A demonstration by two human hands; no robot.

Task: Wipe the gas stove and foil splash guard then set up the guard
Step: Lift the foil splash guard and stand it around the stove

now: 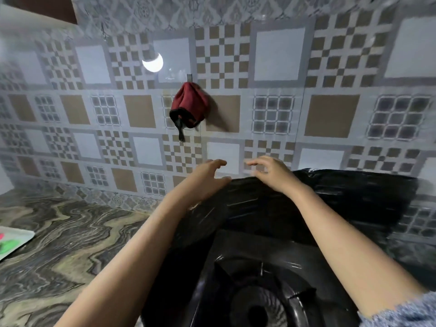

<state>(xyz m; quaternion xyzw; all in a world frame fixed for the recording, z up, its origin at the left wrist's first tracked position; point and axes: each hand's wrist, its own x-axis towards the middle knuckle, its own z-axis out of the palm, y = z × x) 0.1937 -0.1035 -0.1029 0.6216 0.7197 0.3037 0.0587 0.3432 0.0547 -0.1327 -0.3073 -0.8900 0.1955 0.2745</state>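
Observation:
The foil splash guard [342, 192] stands behind the stove, its surface dark and streaky, and its right wing reflects the wall tiles. The black gas stove [226, 251] fills the bottom middle, with a round burner [257, 310] at the lower edge. My left hand [207, 175] hovers at the guard's upper left edge, fingers spread and relaxed, thumb apart. My right hand [271, 171] is just above the guard's top edge with fingers loosely bent; the blur hides whether it touches. Neither hand holds anything. A red cloth [188, 105] hangs from a hook on the wall above.
Patterned tiles [278, 55] cover the wall right behind the guard. A veined marble counter [59, 232] stretches to the left. A pale tray [14, 239] with red and green items sits at the left edge.

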